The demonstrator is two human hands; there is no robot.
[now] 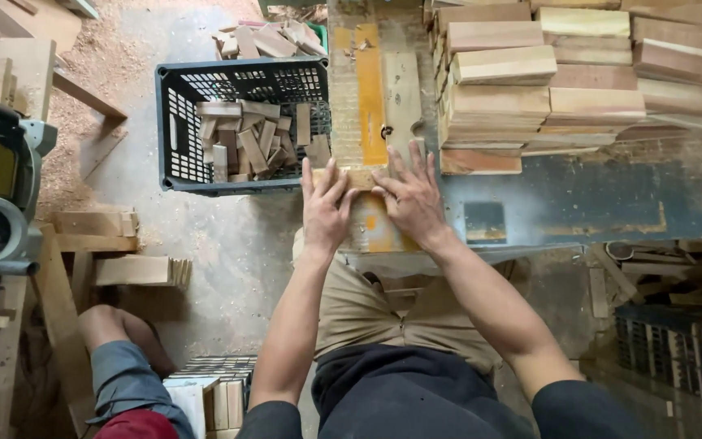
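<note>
My left hand [324, 207] and right hand [413, 199] are lying flat, fingers spread, pressing down on a small wooden block [360, 178] that is sitting on the worn desk [578, 199] between them; neither is gripping it. I am seeing a black crate [174, 122] of offcuts just left of them and stacked boards [562, 73] beyond.

My operator's body, items seen: dark short-sleeved shirt, sleeve hems showing at both upper arms; khaki shorts with a zip fly; both forearms bare; left hand [324, 207] and right hand [413, 199] bare, no gloves, rings, or watch visible on either.
</note>
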